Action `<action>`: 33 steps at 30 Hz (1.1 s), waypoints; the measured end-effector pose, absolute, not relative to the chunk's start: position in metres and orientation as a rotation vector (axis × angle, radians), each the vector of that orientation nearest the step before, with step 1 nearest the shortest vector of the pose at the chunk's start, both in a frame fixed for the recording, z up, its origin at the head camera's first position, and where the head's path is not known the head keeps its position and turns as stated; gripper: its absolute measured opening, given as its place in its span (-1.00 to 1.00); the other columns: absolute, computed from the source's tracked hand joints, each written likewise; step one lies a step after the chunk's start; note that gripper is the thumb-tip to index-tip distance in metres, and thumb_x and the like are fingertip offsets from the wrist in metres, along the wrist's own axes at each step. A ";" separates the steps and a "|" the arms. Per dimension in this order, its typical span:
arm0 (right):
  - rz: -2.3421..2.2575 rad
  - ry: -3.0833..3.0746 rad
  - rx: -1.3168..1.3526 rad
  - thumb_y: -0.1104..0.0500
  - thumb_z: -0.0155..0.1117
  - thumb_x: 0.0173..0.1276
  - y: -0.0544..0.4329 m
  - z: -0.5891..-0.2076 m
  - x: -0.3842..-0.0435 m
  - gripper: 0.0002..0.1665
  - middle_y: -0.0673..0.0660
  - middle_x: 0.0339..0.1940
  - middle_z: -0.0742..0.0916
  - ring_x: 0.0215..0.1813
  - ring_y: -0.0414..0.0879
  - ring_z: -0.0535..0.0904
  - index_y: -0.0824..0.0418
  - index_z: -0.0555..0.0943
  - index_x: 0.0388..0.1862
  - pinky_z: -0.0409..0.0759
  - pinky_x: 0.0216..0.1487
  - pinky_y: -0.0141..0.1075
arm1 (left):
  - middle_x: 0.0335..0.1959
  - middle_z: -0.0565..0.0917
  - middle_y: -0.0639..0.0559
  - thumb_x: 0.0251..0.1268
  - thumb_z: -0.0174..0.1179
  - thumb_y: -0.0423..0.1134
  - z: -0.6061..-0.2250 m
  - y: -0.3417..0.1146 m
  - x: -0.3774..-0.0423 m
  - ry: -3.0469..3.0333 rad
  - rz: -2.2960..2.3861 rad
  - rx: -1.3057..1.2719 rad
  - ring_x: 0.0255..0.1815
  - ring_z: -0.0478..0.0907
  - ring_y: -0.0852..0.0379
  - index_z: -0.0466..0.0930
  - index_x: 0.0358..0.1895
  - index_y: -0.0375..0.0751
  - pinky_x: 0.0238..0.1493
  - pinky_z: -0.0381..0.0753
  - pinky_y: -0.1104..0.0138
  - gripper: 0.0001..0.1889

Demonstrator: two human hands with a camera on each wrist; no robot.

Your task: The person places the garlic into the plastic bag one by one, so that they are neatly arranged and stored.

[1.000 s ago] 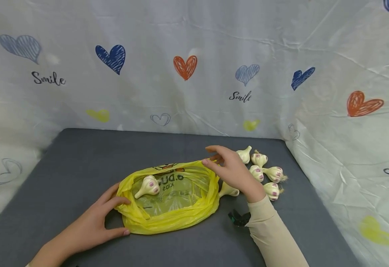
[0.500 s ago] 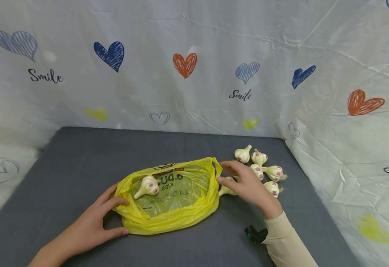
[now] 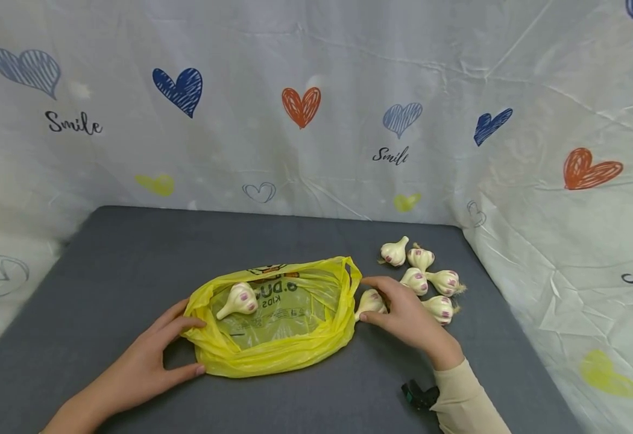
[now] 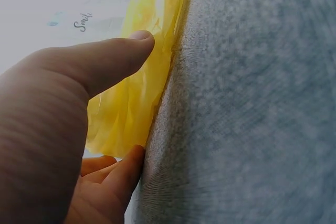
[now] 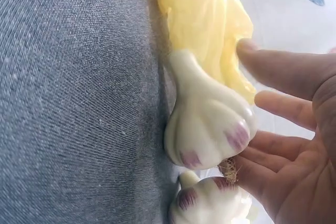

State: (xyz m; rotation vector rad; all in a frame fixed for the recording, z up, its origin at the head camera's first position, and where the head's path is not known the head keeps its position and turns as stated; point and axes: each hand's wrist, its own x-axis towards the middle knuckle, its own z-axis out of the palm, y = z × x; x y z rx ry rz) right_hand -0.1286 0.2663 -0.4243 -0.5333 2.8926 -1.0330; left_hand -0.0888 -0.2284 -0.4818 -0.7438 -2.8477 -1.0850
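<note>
A yellow plastic bag (image 3: 273, 361) lies with its mouth spread wide, and one garlic bulb (image 3: 240, 299) rests inside at the left. My left hand (image 3: 145, 367) is at the bag's left end, thumb at the front side and fingers at the rim, all fairly straight. In the left wrist view the thumb (image 4: 118, 59) lies against the yellow plastic. My right hand (image 3: 414, 319) reaches around another garlic bulb (image 3: 371, 301) just right of the bag. In the right wrist view that garlic bulb (image 5: 207, 119) lies on the cloth, with thumb and fingers spread beside and behind it.
Several more garlic bulbs (image 3: 444, 281) lie in a loose group beyond my right hand. A small black device (image 3: 421, 396) sits by the right sleeve. Grey cloth covers the table (image 3: 197, 241); a white curtain (image 3: 338, 60) with printed hearts hangs behind.
My right hand has left the bag's right rim and moved right and down to the nearest garlic bulb. The left hand stays by the bag, which has shifted very slightly left.
</note>
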 end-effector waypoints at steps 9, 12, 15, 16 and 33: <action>-0.954 2.923 -0.561 0.25 0.69 0.32 0.267 -0.435 -0.129 -0.24 0.12 0.36 0.71 0.41 0.14 0.63 0.22 0.62 0.47 0.60 0.35 0.13 | 0.71 0.24 -0.13 0.26 0.58 0.25 -0.487 -0.228 -0.088 -2.826 -1.163 -0.725 0.59 0.34 -0.29 0.56 0.38 0.34 0.22 0.67 0.29 -0.35; -0.950 2.934 -0.544 0.24 0.70 0.31 0.268 -0.436 -0.127 -0.25 0.13 0.34 0.73 0.37 0.14 0.65 0.24 0.63 0.46 0.61 0.33 0.13 | 0.71 0.23 -0.13 0.24 0.58 0.27 -0.488 -0.228 -0.088 -2.831 -1.175 -0.715 0.60 0.32 -0.30 0.55 0.39 0.35 0.23 0.66 0.31 -0.33; -0.940 2.933 -0.520 0.21 0.71 0.32 0.268 -0.436 -0.127 -0.25 0.14 0.33 0.74 0.34 0.12 0.67 0.25 0.63 0.46 0.63 0.30 0.11 | 0.71 0.22 -0.12 0.21 0.60 0.27 -0.489 -0.229 -0.088 -2.831 -1.190 -0.709 0.60 0.31 -0.30 0.55 0.39 0.37 0.22 0.65 0.34 -0.31; -0.940 2.931 -0.508 0.20 0.71 0.32 0.268 -0.436 -0.127 -0.25 0.14 0.33 0.74 0.32 0.10 0.68 0.25 0.63 0.46 0.64 0.29 0.10 | 0.71 0.22 -0.12 0.20 0.60 0.27 -0.489 -0.229 -0.088 -2.829 -1.192 -0.709 0.60 0.31 -0.31 0.55 0.39 0.37 0.22 0.65 0.34 -0.30; -0.997 2.927 -0.398 0.12 0.73 0.31 0.270 -0.433 -0.125 -0.38 0.00 0.09 0.81 -0.15 -0.14 0.62 0.21 0.72 0.31 0.60 -0.11 -0.22 | 0.68 0.28 -0.09 0.19 0.62 0.25 -0.489 -0.227 -0.087 -2.805 -1.168 -0.702 0.56 0.36 -0.26 0.54 0.41 0.36 0.24 0.52 0.50 -0.28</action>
